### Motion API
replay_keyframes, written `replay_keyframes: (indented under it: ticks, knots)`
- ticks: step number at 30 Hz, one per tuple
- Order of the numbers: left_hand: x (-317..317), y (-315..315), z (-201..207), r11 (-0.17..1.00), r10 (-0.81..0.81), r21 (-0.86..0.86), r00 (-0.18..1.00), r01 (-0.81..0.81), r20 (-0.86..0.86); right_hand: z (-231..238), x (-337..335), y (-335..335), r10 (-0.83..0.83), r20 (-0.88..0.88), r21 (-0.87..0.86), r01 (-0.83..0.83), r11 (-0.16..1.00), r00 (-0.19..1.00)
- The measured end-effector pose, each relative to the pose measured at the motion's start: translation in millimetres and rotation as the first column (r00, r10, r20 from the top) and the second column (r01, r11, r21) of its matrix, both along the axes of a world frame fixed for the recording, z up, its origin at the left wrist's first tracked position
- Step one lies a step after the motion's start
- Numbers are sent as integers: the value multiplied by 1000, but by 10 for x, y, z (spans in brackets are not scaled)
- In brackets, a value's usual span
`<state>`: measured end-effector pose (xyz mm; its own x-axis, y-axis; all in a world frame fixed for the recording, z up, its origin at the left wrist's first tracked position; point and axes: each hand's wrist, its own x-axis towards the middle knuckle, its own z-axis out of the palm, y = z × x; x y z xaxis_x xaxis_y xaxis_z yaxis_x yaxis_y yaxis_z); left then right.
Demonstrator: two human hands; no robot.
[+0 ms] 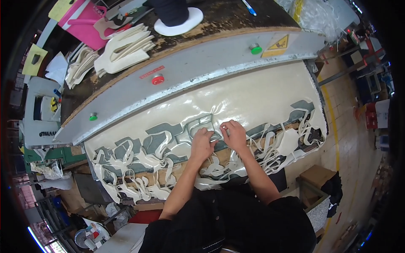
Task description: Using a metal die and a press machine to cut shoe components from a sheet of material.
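A cream sheet [261,88] with a glossy surface covers the bed of a press. Near its middle lies a thin-walled, outline-shaped cutting die [195,124]. My left hand [204,142] is on the die's near right part, fingers bunched and closed around its edge. Just to the right, my right hand [234,134] has its thumb and fingertips drawn together by the sheet; whatever is between them is too small to make out. Cut-out gaps and a tangle of cream offcut strips [158,162] run along the sheet's near edge.
A grey press beam [211,63] spans the far side, with a red button [157,79] and green buttons [255,49]. Stacked cream cut pieces [124,48], a pink bucket [86,25] and a pen [249,7] sit on the dark top. A cardboard box [317,176] stands right.
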<state>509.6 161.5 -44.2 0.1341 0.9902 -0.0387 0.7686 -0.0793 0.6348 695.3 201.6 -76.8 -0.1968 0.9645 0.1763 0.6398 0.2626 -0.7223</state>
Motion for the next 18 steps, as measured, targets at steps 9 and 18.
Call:
replay_keyframes:
  ticks: [9,18]
  knots:
    - [-337,56,1469,952,244,-55,636,-302,732,-136,239,-32,52,-189,-47,-62,997,981]
    - [114,-51,1477,685,548,-451,-3,-573,837,243,-31,-482,207,-377,632,87,770,903]
